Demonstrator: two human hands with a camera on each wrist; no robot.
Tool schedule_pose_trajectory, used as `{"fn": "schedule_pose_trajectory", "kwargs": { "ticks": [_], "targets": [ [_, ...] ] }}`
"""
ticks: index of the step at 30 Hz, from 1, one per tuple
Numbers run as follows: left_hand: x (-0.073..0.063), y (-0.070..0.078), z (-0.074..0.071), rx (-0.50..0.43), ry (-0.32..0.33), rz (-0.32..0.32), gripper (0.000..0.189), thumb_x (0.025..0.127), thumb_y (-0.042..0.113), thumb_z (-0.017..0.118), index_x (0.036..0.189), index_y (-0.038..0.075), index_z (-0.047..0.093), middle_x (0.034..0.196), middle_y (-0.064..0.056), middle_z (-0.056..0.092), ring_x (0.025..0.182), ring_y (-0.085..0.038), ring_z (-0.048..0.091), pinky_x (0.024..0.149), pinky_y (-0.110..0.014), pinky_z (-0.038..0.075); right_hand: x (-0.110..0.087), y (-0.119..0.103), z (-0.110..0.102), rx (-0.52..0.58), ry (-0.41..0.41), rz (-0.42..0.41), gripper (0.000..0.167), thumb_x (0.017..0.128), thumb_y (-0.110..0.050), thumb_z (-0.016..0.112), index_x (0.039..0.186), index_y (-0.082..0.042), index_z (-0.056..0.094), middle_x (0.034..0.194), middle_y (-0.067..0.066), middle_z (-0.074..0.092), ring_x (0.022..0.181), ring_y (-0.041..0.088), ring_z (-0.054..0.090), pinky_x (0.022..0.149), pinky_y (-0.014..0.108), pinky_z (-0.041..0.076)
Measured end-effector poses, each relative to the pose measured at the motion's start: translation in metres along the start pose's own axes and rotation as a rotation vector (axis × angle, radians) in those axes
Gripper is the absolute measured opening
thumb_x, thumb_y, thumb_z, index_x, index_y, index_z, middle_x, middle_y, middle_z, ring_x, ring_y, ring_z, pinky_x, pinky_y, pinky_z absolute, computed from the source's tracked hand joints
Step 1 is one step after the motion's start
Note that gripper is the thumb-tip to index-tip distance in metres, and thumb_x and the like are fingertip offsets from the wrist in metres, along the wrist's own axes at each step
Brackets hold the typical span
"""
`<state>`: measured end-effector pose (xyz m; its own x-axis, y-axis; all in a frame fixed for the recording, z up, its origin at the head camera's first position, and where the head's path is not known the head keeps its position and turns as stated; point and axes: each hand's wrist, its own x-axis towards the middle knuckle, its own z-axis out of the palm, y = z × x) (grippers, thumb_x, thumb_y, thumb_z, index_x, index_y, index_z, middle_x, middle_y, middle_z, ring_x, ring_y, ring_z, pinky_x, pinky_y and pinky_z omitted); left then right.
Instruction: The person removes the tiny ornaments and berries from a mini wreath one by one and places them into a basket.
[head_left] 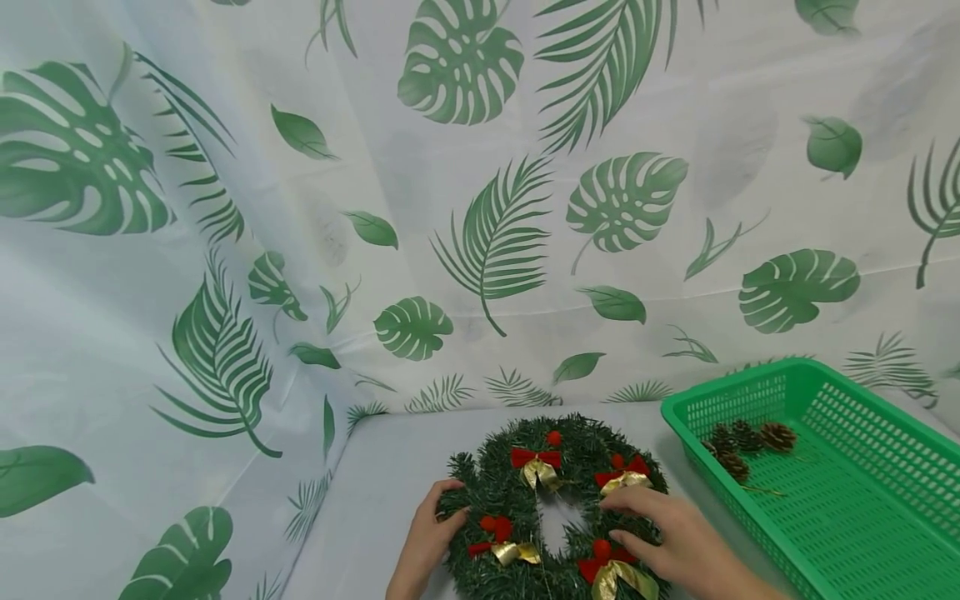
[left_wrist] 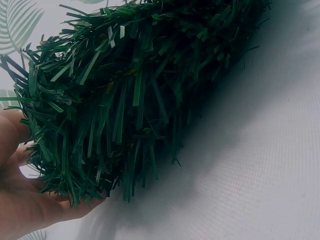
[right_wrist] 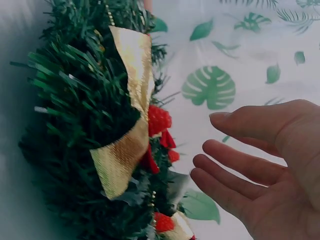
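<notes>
A green tinsel wreath [head_left: 491,479] lies on the white-covered table, dressed with red-and-gold bows [head_left: 536,467] and red berries [head_left: 553,437]. My left hand [head_left: 427,533] grips its left rim. In the left wrist view, that hand's fingers [left_wrist: 75,209] reach under the tinsel [left_wrist: 120,95], part of them hidden by it. Over the right side of the ring is my right hand [head_left: 675,533], holding nothing. The right wrist view shows its thumb and fingers [right_wrist: 240,160] apart from the wreath, facing a gold ribbon tail [right_wrist: 136,75] and a red berry [right_wrist: 160,119].
A green plastic basket [head_left: 862,533] stands to the right of the wreath, with several pine cones [head_left: 777,437] at its far left corner. Behind the table hangs a white sheet [head_left: 525,358] with green leaf prints, which continues along the left side.
</notes>
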<state>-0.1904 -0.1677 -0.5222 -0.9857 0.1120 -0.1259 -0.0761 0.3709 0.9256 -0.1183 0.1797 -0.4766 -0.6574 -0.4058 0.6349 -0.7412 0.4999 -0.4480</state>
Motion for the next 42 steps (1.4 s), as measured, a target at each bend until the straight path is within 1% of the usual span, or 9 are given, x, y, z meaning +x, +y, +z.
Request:
{"fn": "schedule_pose_trajectory", "kwargs": {
  "ticks": [6, 9, 12, 16, 18, 25, 29, 34, 42],
  "targets": [
    [0.0, 0.001, -0.001, 0.003, 0.002, 0.002, 0.042, 0.094, 0.012, 0.064, 0.136, 0.012, 0.058, 0.158, -0.027, 0.04, 0.137, -0.046, 0.049, 0.092, -0.05, 0.049, 0.001, 0.0, 0.005, 0.054, -0.065, 0.035, 0.041, 0.08, 0.001, 0.083, 0.117, -0.011, 0.069, 0.106, 0.006, 0.074, 0.093, 0.014, 0.071, 0.07, 0.029, 0.058],
    [0.0, 0.001, -0.002, -0.002, 0.008, 0.004, 0.042, 0.094, 0.011, 0.064, 0.136, 0.011, 0.058, 0.158, -0.027, 0.039, 0.132, -0.043, 0.053, 0.085, -0.048, 0.048, 0.002, 0.001, 0.008, 0.09, -0.083, 0.032, 0.039, 0.082, 0.001, 0.081, 0.117, -0.008, 0.069, 0.106, 0.008, 0.074, 0.094, 0.015, 0.071, 0.071, 0.029, 0.058],
    [0.0, 0.0, -0.001, 0.01, 0.019, 0.007, 0.042, 0.094, 0.011, 0.065, 0.135, 0.012, 0.058, 0.158, -0.028, 0.04, 0.135, -0.046, 0.049, 0.083, -0.046, 0.046, 0.0, 0.001, 0.01, 0.127, -0.122, 0.047, 0.033, 0.085, -0.002, 0.08, 0.116, -0.008, 0.069, 0.105, 0.008, 0.073, 0.091, 0.014, 0.071, 0.069, 0.029, 0.058],
    [-0.002, -0.004, 0.002, 0.02, 0.02, -0.006, 0.041, 0.093, 0.011, 0.066, 0.134, 0.012, 0.059, 0.157, -0.029, 0.04, 0.135, -0.048, 0.045, 0.083, -0.045, 0.044, -0.004, 0.001, 0.013, 0.197, -0.243, 0.154, 0.023, 0.093, -0.012, 0.075, 0.115, -0.007, 0.069, 0.104, 0.008, 0.073, 0.089, 0.004, 0.068, 0.068, 0.026, 0.056],
    [-0.002, -0.005, 0.004, 0.013, 0.018, -0.016, 0.041, 0.094, 0.012, 0.066, 0.134, 0.012, 0.059, 0.157, -0.029, 0.039, 0.126, -0.043, 0.047, 0.078, -0.044, 0.041, -0.006, 0.002, 0.015, 0.214, -0.283, 0.18, 0.021, 0.095, -0.013, 0.073, 0.115, -0.007, 0.069, 0.104, 0.007, 0.072, 0.089, 0.001, 0.066, 0.067, 0.026, 0.055],
    [0.001, -0.002, 0.005, -0.011, 0.008, 0.0, 0.041, 0.094, 0.012, 0.066, 0.134, 0.011, 0.059, 0.156, -0.028, 0.042, 0.132, -0.042, 0.052, 0.074, -0.039, 0.04, -0.008, 0.008, 0.025, 0.193, -0.243, 0.047, 0.023, 0.091, -0.003, 0.074, 0.113, -0.006, 0.071, 0.103, 0.008, 0.073, 0.089, 0.008, 0.069, 0.066, 0.026, 0.055],
    [0.001, -0.002, 0.005, -0.014, 0.008, 0.0, 0.042, 0.093, 0.01, 0.065, 0.134, 0.01, 0.059, 0.156, -0.029, 0.041, 0.112, -0.029, 0.063, 0.068, -0.037, 0.04, -0.008, 0.009, 0.025, 0.179, -0.239, 0.053, 0.024, 0.09, -0.001, 0.075, 0.112, -0.007, 0.071, 0.102, 0.007, 0.073, 0.088, 0.007, 0.069, 0.064, 0.025, 0.054],
    [0.002, -0.001, 0.004, -0.001, 0.025, 0.002, 0.042, 0.093, 0.012, 0.067, 0.134, 0.011, 0.059, 0.155, -0.028, 0.043, 0.101, -0.025, 0.055, 0.066, -0.036, 0.039, -0.006, 0.009, 0.024, 0.18, -0.258, 0.077, 0.02, 0.092, -0.003, 0.074, 0.111, -0.007, 0.072, 0.101, 0.007, 0.074, 0.087, 0.007, 0.069, 0.064, 0.025, 0.054],
    [0.002, 0.001, 0.002, 0.012, 0.032, -0.005, 0.042, 0.092, 0.011, 0.066, 0.134, 0.012, 0.059, 0.157, -0.028, 0.04, 0.13, -0.043, 0.05, 0.072, -0.039, 0.04, -0.006, 0.007, 0.02, 0.207, -0.3, 0.126, 0.02, 0.091, -0.003, 0.074, 0.11, -0.005, 0.072, 0.1, 0.007, 0.074, 0.085, 0.001, 0.067, 0.062, 0.024, 0.053]
  ]
}}
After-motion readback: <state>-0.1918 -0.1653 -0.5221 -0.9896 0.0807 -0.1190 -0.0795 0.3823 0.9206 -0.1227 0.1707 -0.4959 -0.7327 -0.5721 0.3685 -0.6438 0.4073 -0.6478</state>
